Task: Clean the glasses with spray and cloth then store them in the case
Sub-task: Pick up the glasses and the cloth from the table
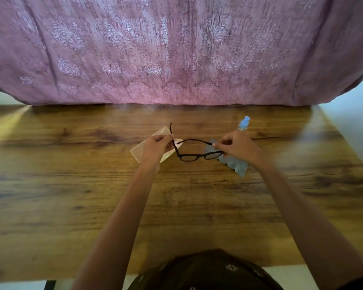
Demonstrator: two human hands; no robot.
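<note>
Black-framed plastic glasses: held above the brown wooden table. Left hand pinches one arm, right hand pinches the frame's other end.
Grey-blue zigzag-edged cloth, small blue-capped spray bottle: unhandled, by the right hand.
Flat cream case: under the left hand.
Cleaning: cannot tell. Storing: outstanding.

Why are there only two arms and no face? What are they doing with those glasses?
The camera sits on the person's head and looks down, so you see their arms as if through their own eyes. The left hand and the right hand each pinch one side arm of the black glasses, holding them over the wooden table. On the table lie a pale case, a grey cloth and a small spray bottle with a blue cap. Pink fabric hangs behind.
</note>
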